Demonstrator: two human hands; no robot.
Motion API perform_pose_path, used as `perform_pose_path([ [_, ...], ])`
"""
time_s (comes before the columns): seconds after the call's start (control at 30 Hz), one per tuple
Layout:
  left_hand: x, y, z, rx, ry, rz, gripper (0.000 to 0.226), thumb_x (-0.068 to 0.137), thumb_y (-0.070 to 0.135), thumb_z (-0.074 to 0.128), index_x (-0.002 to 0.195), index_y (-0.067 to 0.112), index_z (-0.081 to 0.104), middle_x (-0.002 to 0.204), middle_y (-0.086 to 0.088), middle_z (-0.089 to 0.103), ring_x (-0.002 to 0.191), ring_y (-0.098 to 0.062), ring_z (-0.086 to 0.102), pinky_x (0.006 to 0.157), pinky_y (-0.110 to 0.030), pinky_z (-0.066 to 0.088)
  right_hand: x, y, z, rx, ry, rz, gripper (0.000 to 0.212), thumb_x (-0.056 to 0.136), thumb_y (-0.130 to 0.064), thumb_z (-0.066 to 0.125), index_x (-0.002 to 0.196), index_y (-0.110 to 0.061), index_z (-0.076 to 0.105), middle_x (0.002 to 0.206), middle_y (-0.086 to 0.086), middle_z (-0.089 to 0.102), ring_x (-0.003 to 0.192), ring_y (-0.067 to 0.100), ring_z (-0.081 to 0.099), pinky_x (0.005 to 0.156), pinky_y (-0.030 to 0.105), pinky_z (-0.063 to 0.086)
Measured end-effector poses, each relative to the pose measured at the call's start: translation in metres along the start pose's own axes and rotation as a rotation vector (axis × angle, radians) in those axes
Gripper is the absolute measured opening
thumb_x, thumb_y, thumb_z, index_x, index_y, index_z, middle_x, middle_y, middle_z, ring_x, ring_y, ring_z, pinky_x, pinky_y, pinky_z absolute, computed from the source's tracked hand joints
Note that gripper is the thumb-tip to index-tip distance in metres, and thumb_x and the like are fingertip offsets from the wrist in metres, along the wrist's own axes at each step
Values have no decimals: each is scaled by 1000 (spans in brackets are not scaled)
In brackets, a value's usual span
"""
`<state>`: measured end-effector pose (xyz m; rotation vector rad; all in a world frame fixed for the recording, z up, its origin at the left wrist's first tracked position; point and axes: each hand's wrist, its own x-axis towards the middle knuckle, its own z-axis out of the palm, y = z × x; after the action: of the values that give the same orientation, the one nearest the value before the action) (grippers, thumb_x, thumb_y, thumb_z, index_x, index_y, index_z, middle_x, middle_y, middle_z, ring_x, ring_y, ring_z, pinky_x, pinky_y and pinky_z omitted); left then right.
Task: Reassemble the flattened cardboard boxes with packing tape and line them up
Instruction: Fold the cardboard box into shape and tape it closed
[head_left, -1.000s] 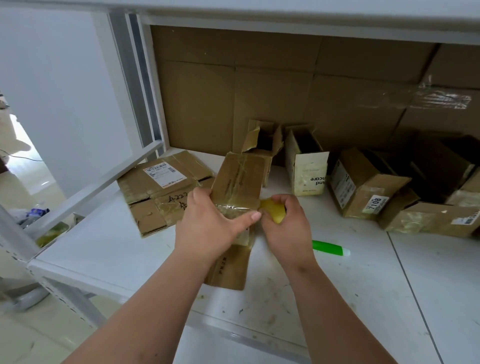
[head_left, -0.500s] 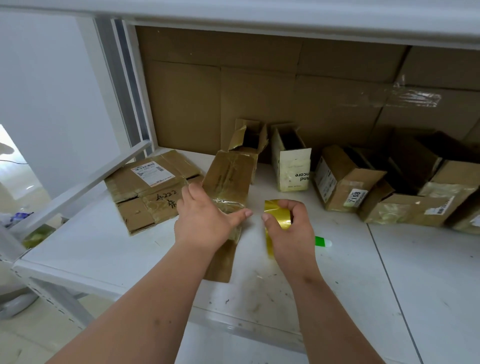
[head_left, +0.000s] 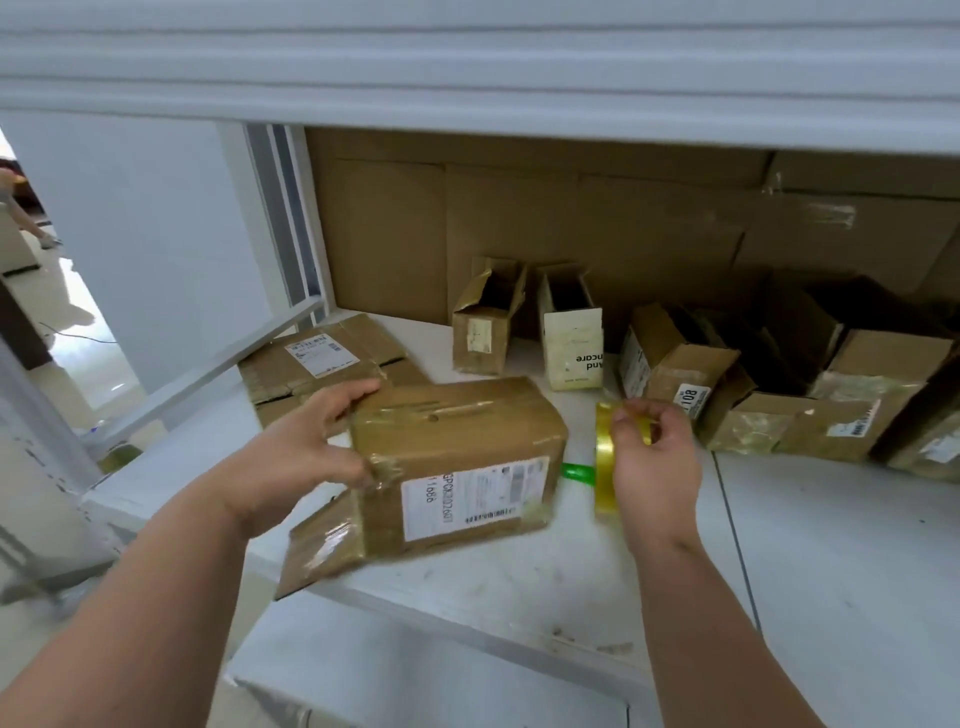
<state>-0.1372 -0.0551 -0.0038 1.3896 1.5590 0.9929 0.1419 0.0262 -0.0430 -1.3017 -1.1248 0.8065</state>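
Observation:
A brown cardboard box (head_left: 457, 462) with a white shipping label lies on its side near the front edge of the white shelf (head_left: 519, 587). Its loose flaps hang out toward me at the lower left. My left hand (head_left: 306, 457) grips its left end, thumb on the front and fingers over the top. My right hand (head_left: 654, 457) holds a yellow roll of packing tape (head_left: 605, 467) upright just to the right of the box, fingers pinching at the roll's top edge. Flattened boxes (head_left: 322, 364) lie stacked at the back left.
Several opened boxes (head_left: 670, 364) stand in a row along the back, in front of a cardboard sheet (head_left: 571, 218). A green-handled tool (head_left: 576, 473) lies on the shelf between box and tape. An upper shelf edge (head_left: 467, 78) hangs overhead; a metal rail (head_left: 208, 369) runs at the left.
The box has been turned from lying lengthwise to sideways, label facing me, and pulled nearer the front edge. My right hand has lifted the tape roll off to the right.

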Motion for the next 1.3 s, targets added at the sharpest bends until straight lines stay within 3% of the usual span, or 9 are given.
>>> perform_pose_path([
  [0.17,-12,9,20,162,-103,-47,94,68,10,74,148,42,36,150,32,25,138,-1,27,98,-22,34,-6,-2,-10,-101,-176,14,10,97,-27,60,107,-27,58,89,-18,52,78,2,50,56,21,38],
  [0.27,-12,0,34,310,90,-24,75,87,-1,63,147,38,41,158,26,13,146,-11,18,115,-35,31,-19,-2,-12,-122,-269,7,9,97,-29,59,106,-31,56,91,-18,53,78,1,50,44,11,36],
  [0.4,-12,-4,66,706,444,-34,61,96,7,52,140,50,48,155,6,19,136,-27,20,118,-42,20,-30,2,-16,-134,-274,-24,10,94,-31,63,102,-31,57,76,-12,49,71,8,50,63,28,40],
  [0.6,-6,13,98,336,501,-38,36,101,36,45,131,28,63,162,-1,24,150,-26,12,122,-48,14,-41,6,-28,-106,-353,-18,11,93,-32,65,99,-30,56,71,-11,45,62,4,45,56,22,37],
  [0.77,1,31,125,590,431,-53,109,61,87,54,141,13,47,165,3,-7,149,-26,-19,121,-51,3,-30,10,-40,26,-249,38,10,92,-29,66,90,-37,60,92,-1,63,80,19,67,69,36,59],
  [0.9,10,43,119,613,250,48,100,70,58,77,150,12,37,163,4,13,151,-21,-8,121,-43,8,-12,9,-56,66,-150,65,15,93,-28,63,89,-40,57,97,-2,63,87,33,69,77,52,58],
  [1.03,20,53,113,528,3,111,67,82,5,65,144,24,50,163,17,13,151,-8,5,121,-28,12,1,8,-66,76,-151,70,9,94,-22,63,98,-30,60,96,0,61,79,18,63,61,19,51],
  [1.17,35,49,121,560,128,196,57,90,-10,49,131,26,64,157,9,29,147,-17,23,120,-27,22,4,3,-66,54,-254,98,14,93,-25,65,90,-37,60,99,0,65,79,29,72,67,42,59],
  [1.3,33,45,131,529,201,220,46,98,-2,44,130,23,65,143,6,48,125,-7,45,103,-10,30,7,-6,-71,44,-374,113,17,93,-12,61,92,-29,60,94,2,69,66,23,73,63,40,58],
])
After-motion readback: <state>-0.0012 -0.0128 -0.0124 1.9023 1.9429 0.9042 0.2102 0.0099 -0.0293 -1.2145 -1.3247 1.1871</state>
